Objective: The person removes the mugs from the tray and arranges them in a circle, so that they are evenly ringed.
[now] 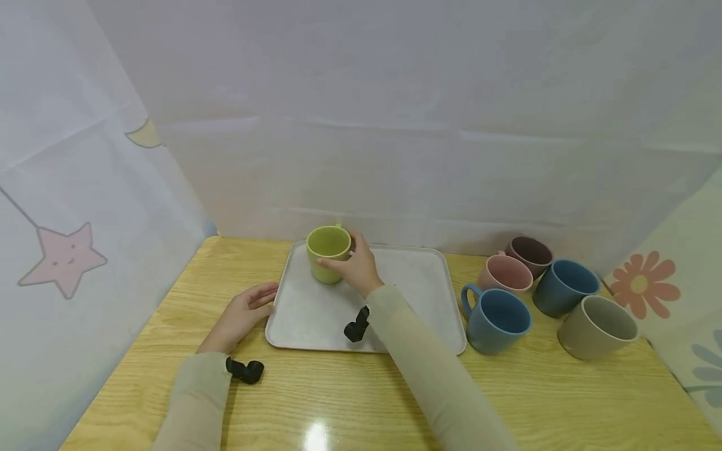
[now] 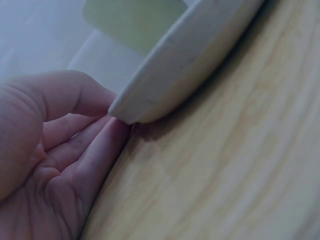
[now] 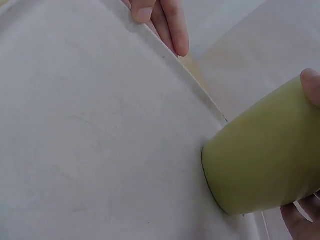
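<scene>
A yellow-green mug [image 1: 329, 254] stands upright at the back left of a white tray [image 1: 414, 294], its handle towards the back wall. My right hand [image 1: 358, 266] grips this mug from its right side, thumb at the front and fingers behind. In the right wrist view the base of the mug [image 3: 260, 160] meets the tray, or nearly so. My left hand [image 1: 239, 316] is at the tray's left edge. The left wrist view shows the left thumb on the rim of the tray [image 2: 150, 80] and the fingers against its underside, pinching the edge.
Right of the tray stand several mugs: a light blue one [image 1: 496, 322], a pink one [image 1: 507, 274], a dark maroon one [image 1: 530, 254], a darker blue one [image 1: 564, 288] and a beige-grey one [image 1: 598, 329]. Cloth walls [image 1: 361, 156] border the wooden table [image 1: 316, 401].
</scene>
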{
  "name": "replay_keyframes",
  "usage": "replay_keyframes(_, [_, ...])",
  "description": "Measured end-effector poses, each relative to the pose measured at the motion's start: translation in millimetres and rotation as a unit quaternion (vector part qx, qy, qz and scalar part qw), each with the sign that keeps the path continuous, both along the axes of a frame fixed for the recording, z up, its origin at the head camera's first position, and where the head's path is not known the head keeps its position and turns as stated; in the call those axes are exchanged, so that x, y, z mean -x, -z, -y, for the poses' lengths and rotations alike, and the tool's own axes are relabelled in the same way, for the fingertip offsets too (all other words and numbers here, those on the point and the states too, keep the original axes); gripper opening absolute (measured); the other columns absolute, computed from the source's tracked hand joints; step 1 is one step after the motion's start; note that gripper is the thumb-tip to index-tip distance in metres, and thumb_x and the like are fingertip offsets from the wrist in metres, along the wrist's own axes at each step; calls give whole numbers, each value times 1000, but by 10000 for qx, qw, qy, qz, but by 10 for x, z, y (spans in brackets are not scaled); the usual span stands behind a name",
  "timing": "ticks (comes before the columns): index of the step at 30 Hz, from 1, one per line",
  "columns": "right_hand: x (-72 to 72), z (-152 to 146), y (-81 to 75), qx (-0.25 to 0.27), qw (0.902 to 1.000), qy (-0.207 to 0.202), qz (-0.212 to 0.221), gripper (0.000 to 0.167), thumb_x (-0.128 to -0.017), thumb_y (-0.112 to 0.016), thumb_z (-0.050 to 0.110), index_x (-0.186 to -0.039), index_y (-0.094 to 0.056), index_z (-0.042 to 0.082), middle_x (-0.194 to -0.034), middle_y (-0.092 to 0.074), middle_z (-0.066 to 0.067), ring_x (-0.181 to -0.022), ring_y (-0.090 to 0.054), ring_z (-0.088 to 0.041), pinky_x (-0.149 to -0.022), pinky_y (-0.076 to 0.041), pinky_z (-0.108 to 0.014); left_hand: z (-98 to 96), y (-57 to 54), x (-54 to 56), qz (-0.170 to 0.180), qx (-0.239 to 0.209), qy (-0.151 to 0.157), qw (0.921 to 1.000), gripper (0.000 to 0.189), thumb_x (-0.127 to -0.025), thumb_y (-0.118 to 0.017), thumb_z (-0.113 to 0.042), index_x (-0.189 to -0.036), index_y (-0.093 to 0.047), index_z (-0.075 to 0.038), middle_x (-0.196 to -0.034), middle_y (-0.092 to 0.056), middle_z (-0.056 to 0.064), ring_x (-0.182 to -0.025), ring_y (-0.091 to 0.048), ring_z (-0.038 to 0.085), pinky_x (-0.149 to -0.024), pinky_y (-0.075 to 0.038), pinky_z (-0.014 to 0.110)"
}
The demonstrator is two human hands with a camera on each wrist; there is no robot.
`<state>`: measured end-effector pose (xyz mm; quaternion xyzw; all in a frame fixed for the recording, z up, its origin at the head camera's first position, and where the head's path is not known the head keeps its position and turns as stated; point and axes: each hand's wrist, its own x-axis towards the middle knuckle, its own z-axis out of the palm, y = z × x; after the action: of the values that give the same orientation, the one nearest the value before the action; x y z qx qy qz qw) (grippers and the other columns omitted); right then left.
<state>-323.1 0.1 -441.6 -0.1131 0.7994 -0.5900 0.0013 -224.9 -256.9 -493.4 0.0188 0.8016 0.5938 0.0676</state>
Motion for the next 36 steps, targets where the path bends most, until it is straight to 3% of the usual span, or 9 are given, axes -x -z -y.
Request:
replay_keyframes(10, [-33,-98,69,-52,9998,148,-152,91,-69,-96,36,-144,-49,16,-134,-60,0,-123,-58,-21,-102,-49,-38,9,-18,-14,16,38,-13,10000,58,-103,-59,-10,-156,-37,-2,-154,-44,22,-144,-40,34,-97,-43,13])
replay_keyframes(28, [-383,-403,158,72,9973,137,-719,83,-66,-97,32,-137,-56,14,-127,-62,-2,-120,-58,-19,-103,-48,-34,4,-6,-19,-54,-61,29,10000,58,-103,-59,-8,-155,-36,0,-154,-43,25,-143,-40,36,-92,-43,9])
replay_keyframes(36, [-595,-601,195,-30,9959,156,-890,85,-67,-97,30,-139,-54,13,-129,-60,-1,-121,-55,-19,-105,-46,-39,20,-6,-16,-47,-64,37,10000,60,-103,-59,-10,-156,-35,-1,-155,-42,24,-144,-39,36,-92,-43,8])
